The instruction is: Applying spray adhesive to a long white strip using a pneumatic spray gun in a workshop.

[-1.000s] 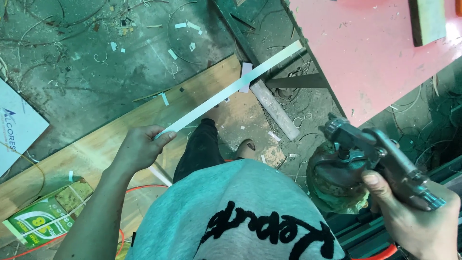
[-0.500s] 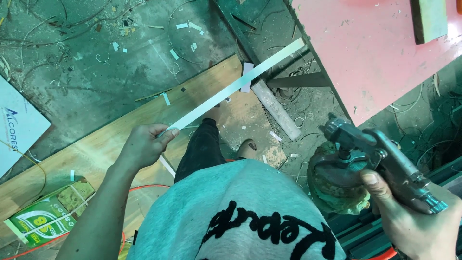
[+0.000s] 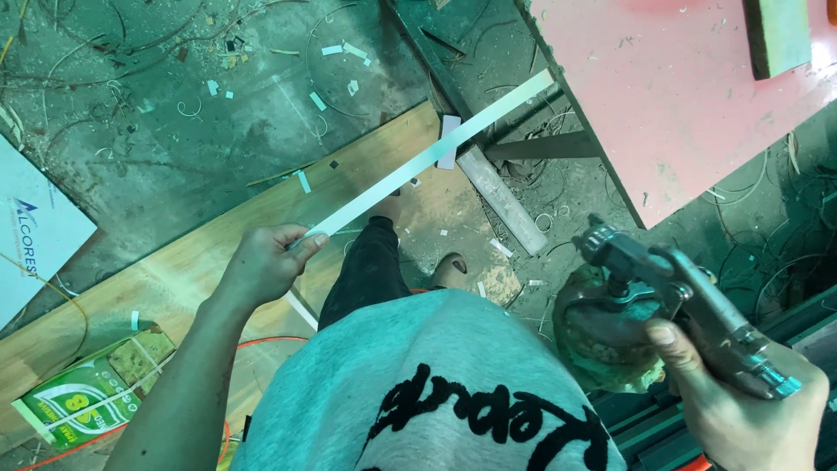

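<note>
Here, a long thin white strip [image 3: 427,161] is pinched at its near end by the left hand [image 3: 261,262]; it looks light and whippy, best supported mid-length; a metal spray gun [image 3: 676,301] is clenched in the right hand [image 3: 741,406], beside the red counter [image 3: 680,96].

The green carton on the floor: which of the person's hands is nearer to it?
The left. The left hand, holding the white strip, is up and to the right of the green carton. The right hand, gripping the spray gun, is far across the frame.

strip [image 3: 427,161]: in left hand [image 3: 261,266], reaching toward table [image 3: 680,96]
spray gun [image 3: 680,301]: in right hand [image 3: 741,401], apparently below table edge
</note>
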